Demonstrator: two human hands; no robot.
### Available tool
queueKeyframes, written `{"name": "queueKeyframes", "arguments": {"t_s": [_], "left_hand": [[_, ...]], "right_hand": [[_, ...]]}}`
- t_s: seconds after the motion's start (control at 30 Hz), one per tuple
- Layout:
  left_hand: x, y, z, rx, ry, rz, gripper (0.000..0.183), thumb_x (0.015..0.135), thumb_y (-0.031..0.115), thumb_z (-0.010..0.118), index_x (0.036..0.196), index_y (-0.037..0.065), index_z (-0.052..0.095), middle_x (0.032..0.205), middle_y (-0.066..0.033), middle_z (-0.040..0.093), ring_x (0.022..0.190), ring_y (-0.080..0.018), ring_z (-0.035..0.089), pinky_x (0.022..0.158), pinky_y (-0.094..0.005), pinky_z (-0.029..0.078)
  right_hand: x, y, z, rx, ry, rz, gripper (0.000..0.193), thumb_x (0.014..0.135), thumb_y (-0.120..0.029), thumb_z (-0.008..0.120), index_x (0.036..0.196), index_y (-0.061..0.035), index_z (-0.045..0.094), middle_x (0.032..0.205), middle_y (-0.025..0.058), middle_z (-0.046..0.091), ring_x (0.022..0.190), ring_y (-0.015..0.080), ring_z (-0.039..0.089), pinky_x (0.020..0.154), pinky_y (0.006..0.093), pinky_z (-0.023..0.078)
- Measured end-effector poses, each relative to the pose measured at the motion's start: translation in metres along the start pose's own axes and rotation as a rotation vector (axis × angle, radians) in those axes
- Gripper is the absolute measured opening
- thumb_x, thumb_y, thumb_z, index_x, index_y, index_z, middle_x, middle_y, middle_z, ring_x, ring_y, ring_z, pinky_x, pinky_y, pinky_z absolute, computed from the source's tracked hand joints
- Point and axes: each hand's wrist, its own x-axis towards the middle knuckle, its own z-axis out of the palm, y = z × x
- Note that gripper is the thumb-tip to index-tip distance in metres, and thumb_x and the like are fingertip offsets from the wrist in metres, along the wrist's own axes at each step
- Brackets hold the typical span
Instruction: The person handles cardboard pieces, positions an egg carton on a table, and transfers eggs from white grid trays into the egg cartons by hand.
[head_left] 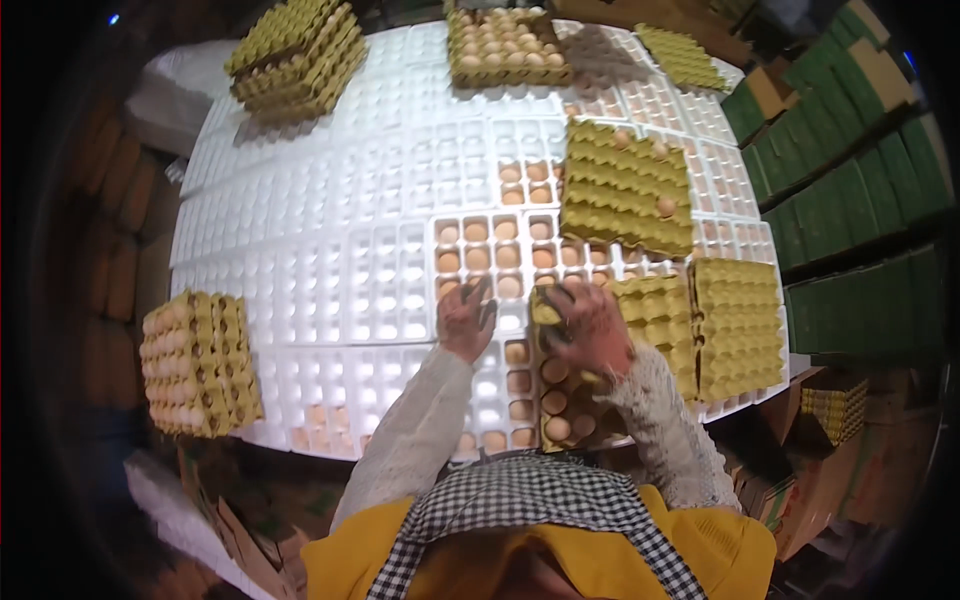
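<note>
My left hand (467, 320) reaches over a white foam egg tray (388, 285), its fingers apart and pointing down beside the brown eggs (479, 259) in the cells. I see no egg between those fingers. To its right, my right hand (592, 325) is bent over the far end of a yellowish pulp egg tray (540, 405). Its darkened fingers curl downward, and whatever they grip is hidden under them. Several eggs (556, 402) lie in the near part of that pulp tray. A column of eggs (519, 381) sits in white cells along its left side.
White foam trays cover the table. Pulp trays (738, 325) lie at the right, with another (630, 190) bearing a few eggs behind them. Stacked pulp trays stand far left (297, 60) and near left (200, 365). A full egg tray (508, 48) is at the back; green cartons (850, 180) line the right.
</note>
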Motion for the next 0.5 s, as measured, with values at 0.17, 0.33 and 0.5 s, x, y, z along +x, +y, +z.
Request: {"name": "queueKeyframes", "arguments": {"t_s": [0.17, 0.33, 0.5], "left_hand": [[-0.007, 0.015, -0.038, -0.377, -0.109, -0.112, 0.038, 0.070, 0.007, 0.065, 0.107, 0.008, 0.060, 0.099, -0.0150, 0.060, 0.091, -0.0317, 0.057, 0.081, -0.0379, 0.047], [-0.014, 0.071, -0.077, -0.458, -0.321, -0.073, 0.038, 0.070, 0.007, 0.065, 0.107, 0.007, 0.061, 0.095, -0.0132, 0.061, 0.088, -0.0300, 0.059, 0.077, -0.0356, 0.049], [-0.019, 0.119, -0.065, -0.168, -0.636, 0.117, 0.059, 0.067, 0.033, 0.071, 0.118, 0.010, 0.055, 0.094, -0.0136, 0.059, 0.085, -0.0278, 0.059, 0.076, -0.0372, 0.048]], "right_hand": [[-0.064, 0.018, 0.081, -0.178, -0.190, 0.001, 0.055, 0.071, -0.040, 0.066, 0.117, -0.0116, 0.054, 0.112, 0.0093, 0.057, 0.108, 0.0291, 0.050, 0.097, 0.0459, 0.035], [-0.059, 0.051, 0.055, 0.310, 0.350, -0.258, 0.038, 0.063, -0.030, 0.072, 0.094, -0.0099, 0.062, 0.086, 0.0112, 0.061, 0.088, 0.0299, 0.058, 0.083, 0.0405, 0.045], [-0.098, 0.061, 0.006, 1.906, 0.615, 0.326, 0.035, 0.080, -0.015, 0.060, 0.110, 0.0007, 0.055, 0.099, 0.0118, 0.060, 0.088, 0.0181, 0.060, 0.079, 0.0286, 0.053]]}}
